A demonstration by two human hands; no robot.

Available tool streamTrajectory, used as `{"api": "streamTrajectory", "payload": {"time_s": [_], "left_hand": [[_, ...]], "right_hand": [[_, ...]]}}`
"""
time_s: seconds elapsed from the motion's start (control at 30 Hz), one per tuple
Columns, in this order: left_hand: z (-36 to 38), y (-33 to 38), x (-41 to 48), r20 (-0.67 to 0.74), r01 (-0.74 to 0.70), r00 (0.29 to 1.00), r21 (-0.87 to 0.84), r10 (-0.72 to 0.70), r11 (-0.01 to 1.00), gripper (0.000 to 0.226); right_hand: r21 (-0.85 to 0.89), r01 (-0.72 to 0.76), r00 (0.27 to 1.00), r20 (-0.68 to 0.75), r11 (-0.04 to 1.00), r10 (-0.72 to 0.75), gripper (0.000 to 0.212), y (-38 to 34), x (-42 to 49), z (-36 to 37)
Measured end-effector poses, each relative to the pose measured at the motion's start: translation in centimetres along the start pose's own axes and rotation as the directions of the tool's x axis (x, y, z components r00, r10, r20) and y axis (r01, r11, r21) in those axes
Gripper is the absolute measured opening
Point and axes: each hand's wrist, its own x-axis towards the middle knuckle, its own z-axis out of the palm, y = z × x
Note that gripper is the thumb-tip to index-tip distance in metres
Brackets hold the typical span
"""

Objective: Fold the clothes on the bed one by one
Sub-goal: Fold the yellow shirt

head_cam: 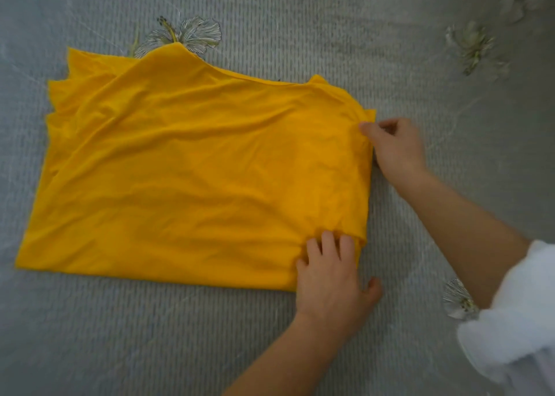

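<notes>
Grey flower-printed bedspread (270,335) is filling the view, with the folded yellow garment (186,170) lying flat just left of centre. At its 5 o'clock corner the left hand (330,281) is pressing down, fingers flat and spread. At 3 o'clock the right hand (396,146) is pinching the garment's edge.

This looks like a bedroom in a home. A bed (210,335) fills the whole view, covered by a soft grey ribbed bedspread (300,29) printed here and there with pale hibiscus flowers (186,35). A yellow garment (195,170) lies spread flat on it.
</notes>
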Motion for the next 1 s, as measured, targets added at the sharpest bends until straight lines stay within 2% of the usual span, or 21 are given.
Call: {"api": "streamTrajectory", "payload": {"time_s": [0.1,0.2,0.27,0.33,0.4,0.5,0.53,0.6,0.7,0.8,0.87,0.93,1.0], "left_hand": [[0.6,1.2,0.8,0.076,0.039,0.996,0.073,-0.045,0.997,0.066],[-0.1,1.6,1.4,0.102,0.084,0.991,0.073,-0.091,0.994,0.062],[-1.6,0.7,1.7,0.092,0.109,0.989,0.038,-0.112,0.993,0.05],[-2.7,-1.5,2.2,0.175,0.133,0.981,-0.258,-0.089,0.957,0.029],[-4.6,-4.3,2.3,0.232,0.201,0.97,-0.597,-0.072,0.777,0.016],[-8.5,-8.9,1.1,0.206,0.255,0.966,-0.85,-0.155,0.462,0.014],[-9.9,-10.5,0.4,0.207,0.259,0.963,-0.893,-0.174,0.369,0.014],[-12.7,-13.8,-1.4,0.212,0.267,0.951,-0.929,-0.224,0.256,0.015],[-15.3,-18.9,-3.8,0.186,0.26,0.913,-0.952,-0.364,0.165,0.019],[-16.5,-23.9,-5.8,0.137,0.237,0.798,-0.967,-0.586,0.096,0.017],[-16.7,-27.1,-7.2,0.084,0.216,0.661,-0.973,-0.746,0.082,0.019],[-16.5,-29.1,-8.5,0.046,0.21,0.517,-0.975,-0.854,0.074,0.024],[-15.9,-29.7,-9.6,0.059,0.224,0.44,-0.974,-0.896,0.046,0.02]], "right_hand": [[-0.047,-0.053,0.995,0.08,0.997,0.057,0.067,-1.6,-0.3,1.1],[0.051,-0.182,0.982,0.063,0.982,0.178,0.078,-3.0,-0.4,2.4],[0.174,-0.275,0.961,0.076,0.946,0.265,0.065,-4.0,-0.7,2.8],[0.306,-0.308,0.951,0.101,0.901,0.291,0.042,-5.3,-1.3,2.8],[0.379,-0.263,0.965,0.122,0.887,0.233,0.024,-6.8,-2.1,2.9],[0.35,-0.12,0.991,0.099,0.929,0.091,0.022,-9.5,-3.3,4.1],[0.342,-0.068,0.996,0.076,0.937,0.044,0.024,-10.7,-3.8,4.9],[0.33,0.031,0.999,0.023,0.943,-0.041,0.025,-13.5,-4.7,7.0],[0.333,0.117,0.99,0.04,0.936,-0.138,0.029,-18.2,-7.0,11.3],[0.392,0.14,0.936,0.246,0.909,-0.251,0.035,-22.0,-10.2,15.6],[0.46,0.074,0.877,0.392,0.885,-0.277,0.045,-22.9,-11.6,17.7],[0.345,0.132,0.899,0.352,0.929,-0.259,0.047,-21.9,-11.9,18.4],[0.108,0.196,0.946,0.24,0.975,-0.217,0.044,-19.0,-11.8,18.2]]}}
